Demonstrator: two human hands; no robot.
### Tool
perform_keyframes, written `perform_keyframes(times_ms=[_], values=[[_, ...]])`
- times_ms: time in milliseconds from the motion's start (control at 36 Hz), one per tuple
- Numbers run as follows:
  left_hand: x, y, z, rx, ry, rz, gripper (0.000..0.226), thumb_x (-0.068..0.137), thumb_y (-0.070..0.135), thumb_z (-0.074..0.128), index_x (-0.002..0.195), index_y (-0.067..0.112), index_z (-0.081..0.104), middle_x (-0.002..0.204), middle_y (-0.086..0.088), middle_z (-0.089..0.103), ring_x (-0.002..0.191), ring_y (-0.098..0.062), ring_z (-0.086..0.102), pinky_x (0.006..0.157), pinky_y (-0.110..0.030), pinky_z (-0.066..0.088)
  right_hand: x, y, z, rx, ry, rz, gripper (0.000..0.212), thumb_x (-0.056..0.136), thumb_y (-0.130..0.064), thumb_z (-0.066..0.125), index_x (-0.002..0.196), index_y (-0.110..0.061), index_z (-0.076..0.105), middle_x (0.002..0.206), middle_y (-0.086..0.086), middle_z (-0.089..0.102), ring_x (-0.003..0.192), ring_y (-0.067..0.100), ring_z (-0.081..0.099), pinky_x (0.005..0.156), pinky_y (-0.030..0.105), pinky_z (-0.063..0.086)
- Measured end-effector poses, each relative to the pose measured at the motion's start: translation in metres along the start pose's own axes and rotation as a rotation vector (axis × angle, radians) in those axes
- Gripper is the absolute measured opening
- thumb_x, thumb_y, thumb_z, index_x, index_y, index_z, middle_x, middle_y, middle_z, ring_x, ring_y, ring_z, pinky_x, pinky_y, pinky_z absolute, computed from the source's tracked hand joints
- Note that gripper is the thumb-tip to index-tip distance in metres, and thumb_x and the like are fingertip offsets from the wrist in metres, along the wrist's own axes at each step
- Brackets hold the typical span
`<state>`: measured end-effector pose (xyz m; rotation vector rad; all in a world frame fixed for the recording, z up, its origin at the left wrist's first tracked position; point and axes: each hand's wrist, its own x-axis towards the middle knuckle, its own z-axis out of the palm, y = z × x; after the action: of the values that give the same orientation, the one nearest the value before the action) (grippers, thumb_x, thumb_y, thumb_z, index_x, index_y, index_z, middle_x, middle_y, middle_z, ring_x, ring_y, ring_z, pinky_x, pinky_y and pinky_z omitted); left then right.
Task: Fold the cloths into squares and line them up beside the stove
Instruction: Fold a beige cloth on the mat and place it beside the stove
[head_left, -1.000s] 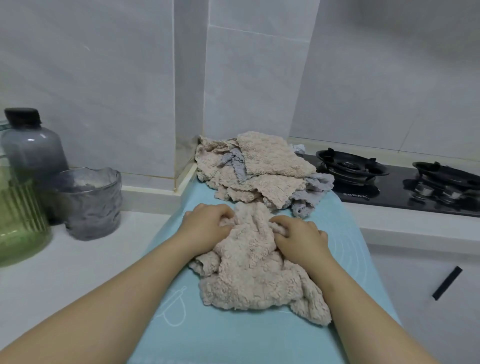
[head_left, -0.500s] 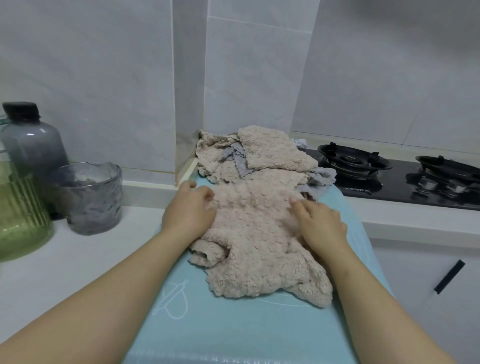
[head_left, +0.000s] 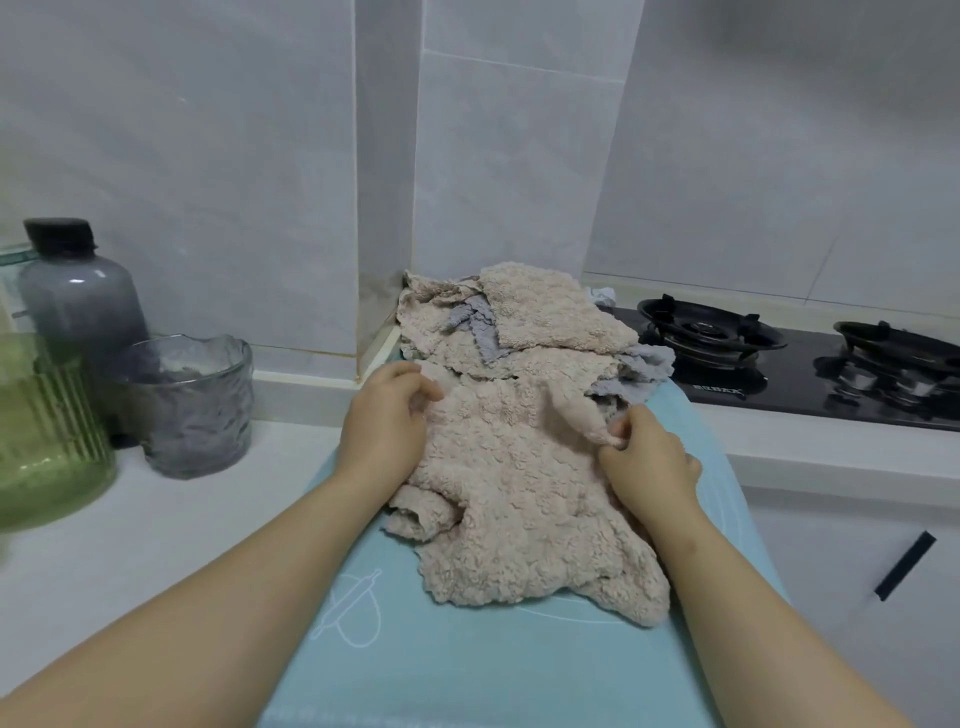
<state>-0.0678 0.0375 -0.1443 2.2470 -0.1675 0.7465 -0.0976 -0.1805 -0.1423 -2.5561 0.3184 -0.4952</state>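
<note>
From the head camera, my left hand (head_left: 387, 421) presses one far corner of a crumpled beige cloth (head_left: 514, 499) at about 10 o'clock, fingers curled on the fabric, while my right hand (head_left: 647, 460) pinches the opposite far corner at 2 o'clock and lifts it clear. The cloth lies on a pale blue mat (head_left: 467, 670) on the counter (head_left: 119, 530), its near edge bunched and doubled under toward 6 o'clock. Beyond it at 12 o'clock sits the unfolded pile of beige and grey cloths (head_left: 524, 327), touching its far edge, with the black stove (head_left: 789, 364) at 2 o'clock. To fold well, I judge I should draw both far corners apart until the edge is taut, then free the tucked near edge and smooth the nap flat before the first crease; folding over a bunch would spoil the square. The mat carries a white rolling-pin drawing (head_left: 345, 610); small white lettering on the stove front is too blurred to read.
</note>
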Motion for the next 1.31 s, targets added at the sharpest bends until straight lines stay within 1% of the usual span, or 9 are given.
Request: perform_keyframes(times_ms=[139,333,500,583,889,1000,1083,1195,1306], values=[[0.004,0.000,-0.006,-0.025,0.119,0.025,0.025,0.079,-0.011,0.050,0.079,0.001,0.072,0.122,-0.005,0.062,0.114,-0.023,0.055,0.084,-0.017,0.032,0.000,-0.007,0.000,0.333,0.158,-0.105,0.031,0.079,0.007,0.040,0.071,-0.022,0.032,0.065,0.000,0.042,0.060,0.022,0.037,0.054,0.033,0.027],[0.003,-0.006,0.001,0.150,-0.009,0.026,0.035,0.087,-0.006,0.044,0.110,0.007,0.067,0.139,-0.001,0.049,0.124,-0.024,0.048,0.089,-0.026,0.036,0.010,0.003,0.005,0.404,0.198,-0.033,0.036,0.087,-0.003,0.042,0.118,-0.019,0.047,0.108,0.010,0.057,0.085,0.025,0.051,0.065,0.028,0.033],[0.002,-0.006,0.004,0.319,-0.048,0.169,0.053,0.079,-0.014,0.043,0.128,0.004,0.053,0.141,-0.006,0.045,0.123,-0.026,0.048,0.085,-0.036,0.037,0.008,0.000,-0.004,0.413,0.320,-0.061,0.040,0.077,0.014,0.035,0.070,-0.024,0.043,0.098,0.010,0.045,0.070,0.009,0.034,0.056,0.028,0.022],[0.001,-0.009,0.005,0.329,-0.048,0.188,0.053,0.079,-0.013,0.045,0.129,0.005,0.052,0.140,-0.006,0.045,0.124,-0.025,0.047,0.082,-0.036,0.035,0.010,0.000,-0.003,0.488,0.357,-0.074,0.046,0.073,0.017,0.034,0.065,-0.028,0.038,0.093,0.009,0.046,0.069,0.005,0.038,0.057,0.006,0.030],[0.003,-0.015,0.008,0.255,-0.201,0.043,0.042,0.078,-0.013,0.041,0.109,0.008,0.059,0.124,-0.010,0.050,0.114,-0.029,0.049,0.093,-0.035,0.040,0.006,0.002,-0.005,0.734,0.116,0.010,0.032,0.073,0.013,0.047,0.059,-0.016,0.048,0.059,-0.001,0.046,0.053,0.015,0.037,0.050,0.025,0.032],[0.005,-0.012,0.006,0.251,-0.178,0.072,0.053,0.080,-0.010,0.037,0.124,0.013,0.054,0.129,-0.004,0.052,0.122,-0.024,0.042,0.097,-0.034,0.035,0.003,0.000,-0.012,0.776,0.212,-0.015,0.030,0.080,-0.001,0.055,0.063,-0.024,0.061,0.078,-0.006,0.063,0.080,0.011,0.056,0.074,0.025,0.044],[0.005,-0.011,0.004,0.230,-0.176,0.075,0.053,0.084,-0.008,0.037,0.133,0.011,0.046,0.138,-0.005,0.043,0.128,-0.025,0.036,0.103,-0.035,0.031,0.005,0.000,-0.011,0.590,0.268,-0.048,0.022,0.085,-0.014,0.055,0.085,-0.032,0.067,0.102,-0.013,0.062,0.119,0.020,0.047,0.102,0.039,0.037],[0.003,-0.010,0.005,0.350,-0.213,0.075,0.045,0.089,-0.001,0.037,0.133,0.009,0.044,0.147,-0.003,0.031,0.132,-0.024,0.032,0.101,-0.036,0.032,0.008,0.003,-0.010,0.110,0.062,0.051,0.048,0.089,-0.023,0.048,0.137,-0.019,0.042,0.146,0.000,0.035,0.133,0.028,0.026,0.105,0.040,0.024],[0.006,-0.012,0.004,0.289,-0.199,0.037,0.035,0.093,0.003,0.037,0.122,0.007,0.056,0.148,-0.002,0.033,0.132,-0.024,0.034,0.100,-0.033,0.033,0.007,0.005,-0.005,-0.089,-0.124,0.115,0.051,0.087,-0.029,0.051,0.135,-0.015,0.042,0.155,0.002,0.015,0.138,0.030,0.018,0.108,0.042,0.022]])
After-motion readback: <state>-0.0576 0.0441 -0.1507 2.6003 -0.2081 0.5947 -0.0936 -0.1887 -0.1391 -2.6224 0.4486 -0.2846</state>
